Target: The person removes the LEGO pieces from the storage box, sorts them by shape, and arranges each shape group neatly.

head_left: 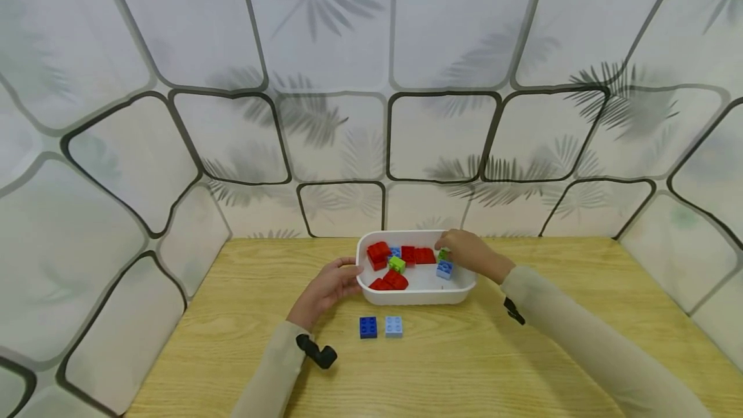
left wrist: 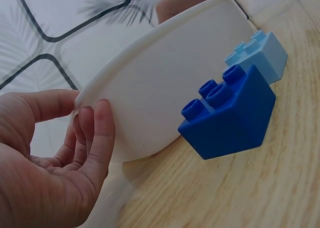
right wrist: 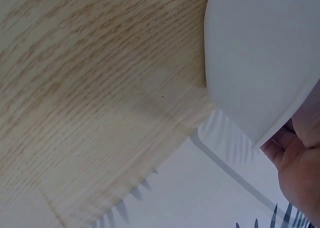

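A white plastic tub (head_left: 415, 298) stands near the table's back edge with several toy building bricks inside. My left hand (head_left: 331, 288) holds its left end by the rim, thumb and fingers on the wall (left wrist: 135, 88). Over the right end reaches my right hand (head_left: 473, 254), fingers down inside beside a green brick (head_left: 444, 255); whether they pinch it is hidden. A blue brick (head_left: 444, 269) lies just below that one. Farther left in the tub are red bricks (head_left: 378, 254) and another green brick (head_left: 397, 264). The right wrist view shows the fingers (right wrist: 273, 150) going behind the rim.
In front of the tub, a dark blue brick (head_left: 368, 328) and a light blue brick (head_left: 393, 327) sit side by side on the wooden table (head_left: 441, 366), studs up. Behind the table hangs a patterned cloth (head_left: 342, 140), which also covers both sides.
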The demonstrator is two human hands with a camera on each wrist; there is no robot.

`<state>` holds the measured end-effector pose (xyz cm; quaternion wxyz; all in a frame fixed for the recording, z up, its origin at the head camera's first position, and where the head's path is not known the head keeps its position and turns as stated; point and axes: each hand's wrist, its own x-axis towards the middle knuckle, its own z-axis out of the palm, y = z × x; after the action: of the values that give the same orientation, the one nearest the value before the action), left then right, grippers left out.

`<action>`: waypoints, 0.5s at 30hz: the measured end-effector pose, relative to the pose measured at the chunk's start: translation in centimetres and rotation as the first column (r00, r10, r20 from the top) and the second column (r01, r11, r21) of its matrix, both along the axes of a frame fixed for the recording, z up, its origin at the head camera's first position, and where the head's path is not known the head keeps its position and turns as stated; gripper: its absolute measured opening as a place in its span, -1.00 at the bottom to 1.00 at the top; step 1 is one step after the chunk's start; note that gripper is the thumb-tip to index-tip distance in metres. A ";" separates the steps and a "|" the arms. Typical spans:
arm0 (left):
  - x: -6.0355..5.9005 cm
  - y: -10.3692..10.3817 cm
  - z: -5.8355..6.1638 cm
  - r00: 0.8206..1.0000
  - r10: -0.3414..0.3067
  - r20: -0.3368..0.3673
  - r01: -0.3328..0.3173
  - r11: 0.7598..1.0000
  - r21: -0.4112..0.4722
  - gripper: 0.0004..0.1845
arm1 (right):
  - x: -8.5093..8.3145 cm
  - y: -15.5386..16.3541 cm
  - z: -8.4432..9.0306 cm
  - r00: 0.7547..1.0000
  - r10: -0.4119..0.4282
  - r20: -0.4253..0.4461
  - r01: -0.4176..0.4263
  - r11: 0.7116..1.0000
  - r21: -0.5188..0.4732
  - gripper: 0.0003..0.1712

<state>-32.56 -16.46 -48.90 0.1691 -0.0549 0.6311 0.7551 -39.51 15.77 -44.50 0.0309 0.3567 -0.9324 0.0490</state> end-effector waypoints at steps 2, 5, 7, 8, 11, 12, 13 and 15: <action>0.0 0.0 0.0 1.000 -0.001 0.002 0.001 1.000 0.003 -0.55 | 0.0 0.0 0.0 1.000 0.020 -0.013 -0.020 1.000 0.016 -0.79; 0.0 -0.1 0.1 1.000 -0.006 -0.001 0.006 1.000 0.012 -0.55 | 0.0 0.0 0.0 0.999 0.033 -0.019 -0.032 0.999 0.025 -0.76; 0.0 -0.1 0.1 1.000 -0.009 -0.001 0.009 1.000 0.016 -0.56 | 0.0 0.0 0.0 0.999 0.041 -0.023 -0.040 0.999 0.030 -0.75; 0.0 -0.1 0.1 1.000 -0.011 -0.005 0.011 1.000 0.016 -0.56 | -0.1 0.0 0.0 0.999 0.044 -0.027 -0.043 0.999 0.033 -0.74; -0.1 -0.1 0.1 1.000 -0.010 -0.006 0.010 1.000 0.014 -0.57 | -0.2 0.0 -0.2 0.998 0.052 -0.038 -0.051 0.998 0.039 -0.75; 0.0 -0.1 0.1 1.000 -0.008 -0.007 0.008 1.000 0.012 -0.58 | -0.2 0.0 -0.3 0.998 0.054 -0.043 -0.052 0.998 0.041 -0.76; 0.0 -0.1 0.0 1.000 -0.008 -0.010 0.008 1.000 0.013 -0.57 | -0.2 0.1 -0.3 0.997 0.055 -0.047 -0.053 0.998 0.043 -0.76; 0.0 -0.1 0.0 1.000 -0.006 -0.005 0.006 1.000 0.013 -0.58 | -0.2 0.1 -0.4 0.997 0.056 -0.052 -0.054 0.998 0.043 -0.77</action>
<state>-32.56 -16.54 -48.87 0.1701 -0.0501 0.6266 0.7589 -39.74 15.87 -44.90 0.0468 0.3841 -0.9219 0.0210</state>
